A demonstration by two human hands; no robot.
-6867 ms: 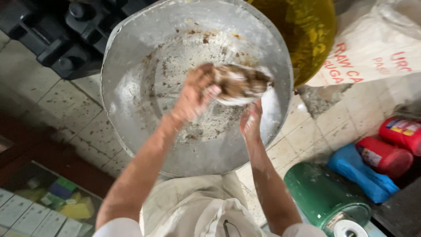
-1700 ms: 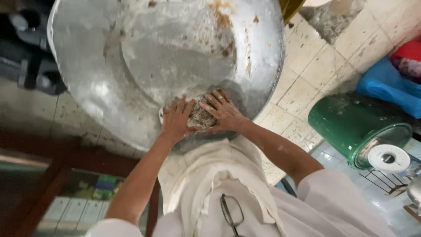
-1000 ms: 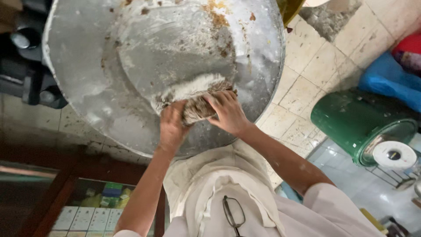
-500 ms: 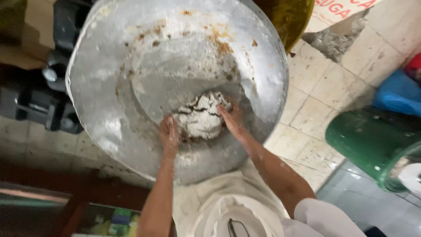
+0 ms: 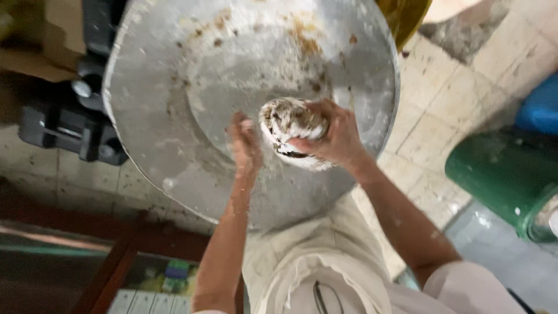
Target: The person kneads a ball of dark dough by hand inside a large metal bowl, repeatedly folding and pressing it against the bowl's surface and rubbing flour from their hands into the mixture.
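Tiled floor (image 5: 447, 110) | metal basin (image 5: 168, 116) | right hand (image 5: 334, 136) grips, seemingly, dough lump (image 5: 288, 119)

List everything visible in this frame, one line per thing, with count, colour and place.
round metal basin: one, grey, flour-dusted with brown smears, centre
lump of floury brown-flecked dough: one, whitish-brown, over the basin
green cylindrical container: one, lying at right on the floor
blue plastic container: one, right edge
black moulded object: one, left of the basin
tiled floor: cream, upper right
white apron: one, below the basin
left hand: open, beside the dough
right hand: grips the dough
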